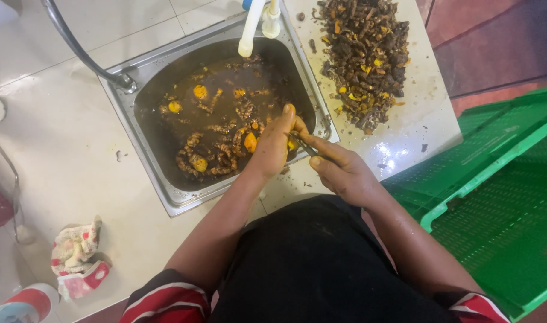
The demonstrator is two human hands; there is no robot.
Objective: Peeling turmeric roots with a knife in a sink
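A steel sink (143, 157) holds muddy brown water with several turmeric roots (216, 157), some showing orange cut faces. My left hand (274, 145) reaches over the sink's right side and is closed on a small orange turmeric piece (292, 144). My right hand (340, 169) sits just to its right over the sink rim, gripping a thin knife (308, 147) whose blade touches that piece. A pile of dark peelings and scraps (365, 55) lies on the white counter right of the sink.
A white tap spout (250, 31) hangs over the sink's far edge, and a grey hose (76, 48) curves in at the back left. Green plastic crates (495, 179) stand at the right. A crumpled red-and-white cloth (77, 257) lies on the counter at lower left.
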